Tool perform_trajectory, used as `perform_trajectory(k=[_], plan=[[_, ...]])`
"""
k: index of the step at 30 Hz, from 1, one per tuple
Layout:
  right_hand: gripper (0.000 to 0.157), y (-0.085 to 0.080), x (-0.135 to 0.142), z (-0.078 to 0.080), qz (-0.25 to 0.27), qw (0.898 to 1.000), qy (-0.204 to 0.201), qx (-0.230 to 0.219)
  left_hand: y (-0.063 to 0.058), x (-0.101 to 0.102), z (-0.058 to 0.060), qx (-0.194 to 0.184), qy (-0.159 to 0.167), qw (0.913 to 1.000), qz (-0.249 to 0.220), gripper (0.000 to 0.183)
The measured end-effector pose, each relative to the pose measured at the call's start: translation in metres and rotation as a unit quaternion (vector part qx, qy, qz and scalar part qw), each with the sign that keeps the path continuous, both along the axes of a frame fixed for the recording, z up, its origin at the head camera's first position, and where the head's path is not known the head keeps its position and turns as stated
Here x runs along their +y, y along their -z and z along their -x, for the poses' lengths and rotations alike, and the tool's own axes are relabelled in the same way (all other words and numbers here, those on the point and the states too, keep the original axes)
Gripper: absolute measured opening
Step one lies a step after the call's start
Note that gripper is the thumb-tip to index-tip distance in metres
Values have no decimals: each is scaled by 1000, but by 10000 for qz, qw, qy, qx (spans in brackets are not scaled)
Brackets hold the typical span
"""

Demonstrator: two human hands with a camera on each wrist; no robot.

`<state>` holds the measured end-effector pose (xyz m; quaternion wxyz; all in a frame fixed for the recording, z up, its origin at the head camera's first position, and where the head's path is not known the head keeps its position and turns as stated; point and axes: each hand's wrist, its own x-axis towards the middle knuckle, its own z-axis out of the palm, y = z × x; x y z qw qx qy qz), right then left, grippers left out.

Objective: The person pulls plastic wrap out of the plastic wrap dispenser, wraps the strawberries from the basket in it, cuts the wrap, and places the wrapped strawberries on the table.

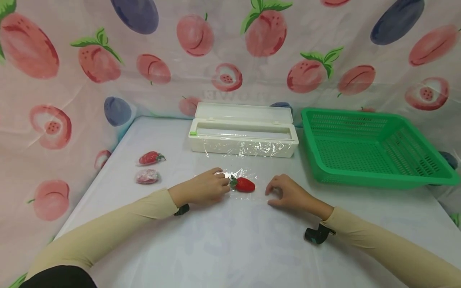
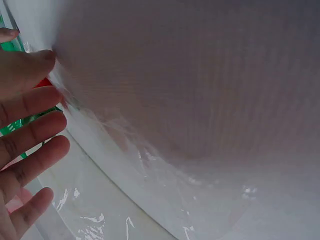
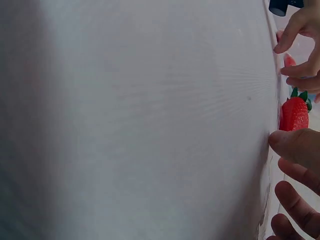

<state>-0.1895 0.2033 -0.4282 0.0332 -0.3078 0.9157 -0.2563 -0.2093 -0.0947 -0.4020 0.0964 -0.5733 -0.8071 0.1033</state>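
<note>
A red strawberry (image 1: 245, 185) with green leaves lies on a sheet of clear cling film (image 1: 248, 173) on the white table. My left hand (image 1: 206, 186) is just left of its leafy end, and the left wrist view shows the fingers (image 2: 37, 131) spread with nothing between them. To the right of the strawberry, my right hand (image 1: 289, 193) is low over the table, thumb and fingers apart and loosely bent. Behind both hands stands a white cling film dispenser (image 1: 245, 146), its lid raised and film hanging over its front.
A green plastic basket (image 1: 381, 182) stands at the back right. On the left lie a film-wrapped strawberry (image 1: 149, 158) and a pale red bundle (image 1: 147, 176) in crumpled film. A fruit-print curtain (image 1: 162, 96) hangs behind the table.
</note>
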Motion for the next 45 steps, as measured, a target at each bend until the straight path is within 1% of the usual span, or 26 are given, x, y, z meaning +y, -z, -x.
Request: perform_trajectory(k=[3,6,11,17,20,23,26,29,32,36,39,42,45], plan=[[16,0,-1,-1,-121,9998,159,-32,2,0,1,-90,-50,9999,22,11],[15,0,-1,-2,-97,9996,263,-71,3,0,1,-105,-81,9999,38,9],[17,2,-1,-1,30,9997,254,-31,4,2,3,-81,-96,9999,87,7],[17,3,-2,1,29,9996,253,-140,3,2,3,-7,-90,9999,100,6],[17,0,-2,2,47,9996,236,-143,0,0,3,27,-105,9999,-38,5],[18,-4,-1,3,124,9996,230,-103,-3,-3,3,73,-152,9994,-288,1],[17,-8,-1,5,184,9997,166,-16,-7,-4,3,42,-237,9982,-543,3],[16,-11,-1,7,134,9998,110,61,-9,-5,4,-65,-399,9966,-723,3],[15,-14,-1,10,47,9999,139,71,-10,-6,4,-91,-530,9948,-868,3],[14,-18,-1,14,79,9998,197,67,-10,-5,7,26,-720,9912,-1108,4],[13,-21,-1,17,144,9995,268,66,-11,-5,10,133,-935,9874,-1266,5],[12,-23,-1,21,149,9992,348,95,-11,-3,14,224,-1185,9833,-1361,5],[10,-23,-1,27,194,9990,367,148,-12,-1,18,315,-1362,9800,-1415,5]])
